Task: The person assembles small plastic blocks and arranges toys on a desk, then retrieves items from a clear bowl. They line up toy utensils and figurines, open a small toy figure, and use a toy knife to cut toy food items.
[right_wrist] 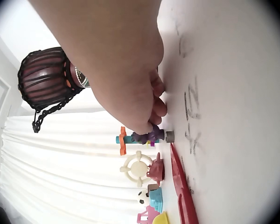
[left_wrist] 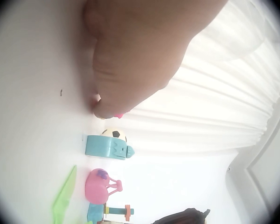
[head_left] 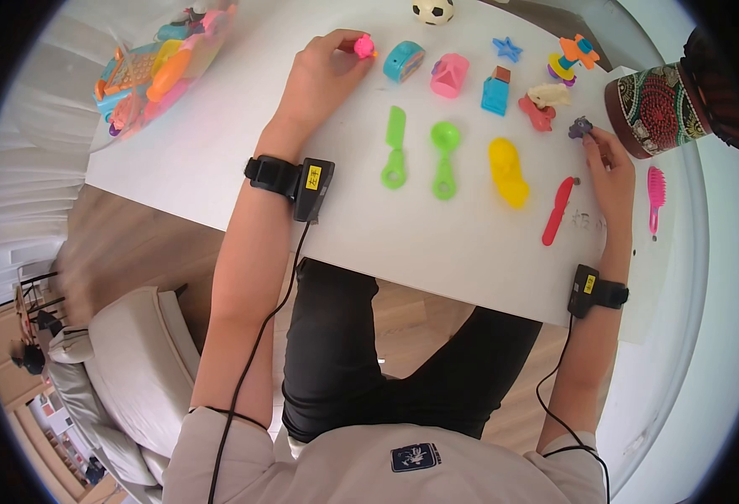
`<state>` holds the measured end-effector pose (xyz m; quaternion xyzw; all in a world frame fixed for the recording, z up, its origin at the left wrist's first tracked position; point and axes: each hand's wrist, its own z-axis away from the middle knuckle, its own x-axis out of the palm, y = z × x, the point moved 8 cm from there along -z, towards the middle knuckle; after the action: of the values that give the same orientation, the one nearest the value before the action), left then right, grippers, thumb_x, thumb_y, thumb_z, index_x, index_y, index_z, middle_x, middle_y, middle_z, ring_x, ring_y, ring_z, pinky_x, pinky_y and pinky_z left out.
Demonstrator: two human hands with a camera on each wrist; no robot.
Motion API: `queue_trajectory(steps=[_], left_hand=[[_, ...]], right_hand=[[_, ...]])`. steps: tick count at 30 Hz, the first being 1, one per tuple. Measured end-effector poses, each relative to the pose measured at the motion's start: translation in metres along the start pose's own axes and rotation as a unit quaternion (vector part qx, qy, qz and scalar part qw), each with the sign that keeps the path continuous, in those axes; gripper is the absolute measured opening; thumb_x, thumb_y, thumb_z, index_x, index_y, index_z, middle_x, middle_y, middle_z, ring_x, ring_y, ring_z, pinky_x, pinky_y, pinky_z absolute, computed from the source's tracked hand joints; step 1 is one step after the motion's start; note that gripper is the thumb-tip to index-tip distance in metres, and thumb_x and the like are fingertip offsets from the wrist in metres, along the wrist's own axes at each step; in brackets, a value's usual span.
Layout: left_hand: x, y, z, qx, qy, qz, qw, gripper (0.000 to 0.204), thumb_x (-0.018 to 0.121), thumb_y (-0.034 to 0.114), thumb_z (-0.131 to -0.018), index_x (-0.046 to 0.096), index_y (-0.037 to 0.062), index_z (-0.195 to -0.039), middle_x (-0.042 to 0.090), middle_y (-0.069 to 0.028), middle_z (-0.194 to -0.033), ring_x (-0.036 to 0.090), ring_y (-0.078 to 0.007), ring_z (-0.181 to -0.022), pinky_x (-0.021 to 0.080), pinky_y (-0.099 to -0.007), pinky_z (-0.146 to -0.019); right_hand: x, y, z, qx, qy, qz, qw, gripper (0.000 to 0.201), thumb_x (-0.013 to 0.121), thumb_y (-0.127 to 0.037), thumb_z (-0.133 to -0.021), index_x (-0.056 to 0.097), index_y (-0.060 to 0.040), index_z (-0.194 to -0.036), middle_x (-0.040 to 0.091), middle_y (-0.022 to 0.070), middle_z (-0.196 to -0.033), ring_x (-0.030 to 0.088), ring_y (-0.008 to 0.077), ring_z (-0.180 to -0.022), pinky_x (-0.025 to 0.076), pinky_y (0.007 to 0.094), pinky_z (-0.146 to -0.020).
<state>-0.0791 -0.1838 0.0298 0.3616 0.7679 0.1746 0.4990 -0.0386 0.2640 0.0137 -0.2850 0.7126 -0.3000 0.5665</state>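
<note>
My left hand (head_left: 321,77) pinches a small bright pink toy (head_left: 364,45) at the table's far side, beside a teal toy clock (head_left: 404,61). In the left wrist view the fingers hide most of that pink toy. At the right, my right hand (head_left: 613,172) holds a small dark purple-grey toy figure (right_wrist: 150,135) between thumb and fingers, low over the tabletop. Close to it are a red toy teapot (head_left: 537,114), a cream toy wheel (right_wrist: 139,167) and a red toy knife (head_left: 558,210).
Between the hands stand a pink toy bag (head_left: 450,76), a blue toy bottle (head_left: 495,91), a green knife (head_left: 395,147), a green spoon (head_left: 444,160) and a yellow toy (head_left: 508,172). A patterned drum (head_left: 659,109) borders the right hand. A clear bag of toys (head_left: 164,71) lies far left.
</note>
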Motion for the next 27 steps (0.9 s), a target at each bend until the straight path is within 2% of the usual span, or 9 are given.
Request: queue_trajectory(steps=[3, 7, 13, 15, 18, 22, 27], left_hand=[[0.001, -0.005, 0.0, -0.018, 0.002, -0.002, 1.0, 0.037, 0.078, 0.014, -0.091, 0.072, 0.0069, -0.126, 0.076, -0.0086, -0.108, 0.071, -0.021, -0.1, 0.053, -0.0343, -0.098], [0.002, -0.003, -0.001, -0.004, 0.003, -0.01, 1.0, 0.04, 0.079, 0.014, -0.091, 0.071, 0.0071, -0.129, 0.075, -0.0095, -0.108, 0.071, -0.0205, -0.1, 0.053, -0.0328, -0.097], [0.003, -0.006, -0.002, -0.002, -0.001, 0.012, 1.0, 0.041, 0.079, 0.013, -0.092, 0.07, 0.0055, -0.132, 0.075, -0.0086, -0.109, 0.069, -0.0173, -0.102, 0.054, -0.0301, -0.094], [0.004, -0.006, -0.003, 0.005, -0.01, 0.032, 0.999, 0.04, 0.077, 0.011, -0.094, 0.069, 0.0044, -0.132, 0.075, -0.0066, -0.111, 0.068, -0.0153, -0.1, 0.053, -0.03, -0.094], [0.005, 0.0, -0.004, 0.002, -0.024, 0.047, 0.999, 0.038, 0.075, 0.008, -0.095, 0.069, 0.004, -0.132, 0.075, -0.0052, -0.112, 0.067, -0.0139, -0.099, 0.052, -0.0296, -0.095], [0.004, -0.001, -0.005, 0.003, -0.023, 0.004, 1.0, 0.037, 0.081, 0.015, -0.09, 0.072, 0.0064, -0.125, 0.078, -0.0042, -0.109, 0.07, -0.0181, -0.099, 0.05, -0.0325, -0.096], [0.003, 0.0, -0.005, -0.008, -0.026, -0.001, 1.0, 0.036, 0.081, 0.016, -0.09, 0.073, 0.007, -0.124, 0.078, -0.0033, -0.109, 0.069, -0.0183, -0.101, 0.049, -0.0333, -0.097]], right_hand=[[0.0, -0.003, 0.0, 0.01, -0.004, 0.021, 1.0, 0.023, 0.071, -0.02, -0.101, 0.073, -0.0066, -0.12, 0.067, -0.0014, -0.091, 0.057, 0.0056, -0.08, 0.047, 0.0236, -0.074], [-0.001, -0.004, 0.001, -0.001, -0.004, 0.03, 1.0, 0.023, 0.071, -0.02, -0.101, 0.073, -0.0065, -0.12, 0.068, 0.0001, -0.094, 0.057, 0.0069, -0.08, 0.048, 0.0243, -0.073], [0.0, -0.015, 0.004, -0.035, 0.006, 0.004, 0.999, 0.022, 0.07, -0.018, -0.101, 0.072, -0.0049, -0.119, 0.069, 0.0015, -0.097, 0.059, 0.0098, -0.08, 0.049, 0.0258, -0.073], [-0.002, -0.023, 0.006, -0.078, 0.007, 0.007, 0.997, 0.022, 0.071, -0.016, -0.1, 0.072, -0.0033, -0.118, 0.07, 0.0023, -0.099, 0.06, 0.0106, -0.081, 0.049, 0.0261, -0.073], [0.0, -0.025, 0.006, -0.051, -0.01, -0.009, 0.999, 0.02, 0.072, -0.014, -0.099, 0.073, -0.0021, -0.115, 0.069, 0.0026, -0.1, 0.059, 0.0112, -0.081, 0.049, 0.0258, -0.074], [0.0, -0.03, 0.007, -0.063, -0.004, -0.013, 0.998, 0.019, 0.072, -0.015, -0.098, 0.074, -0.0017, -0.112, 0.069, 0.0029, -0.098, 0.058, 0.0124, -0.079, 0.047, 0.0261, -0.073], [0.0, -0.027, 0.006, -0.071, -0.001, -0.012, 0.997, 0.019, 0.072, -0.015, -0.098, 0.073, -0.0018, -0.111, 0.068, 0.0027, -0.098, 0.058, 0.0128, -0.079, 0.046, 0.0265, -0.072]])
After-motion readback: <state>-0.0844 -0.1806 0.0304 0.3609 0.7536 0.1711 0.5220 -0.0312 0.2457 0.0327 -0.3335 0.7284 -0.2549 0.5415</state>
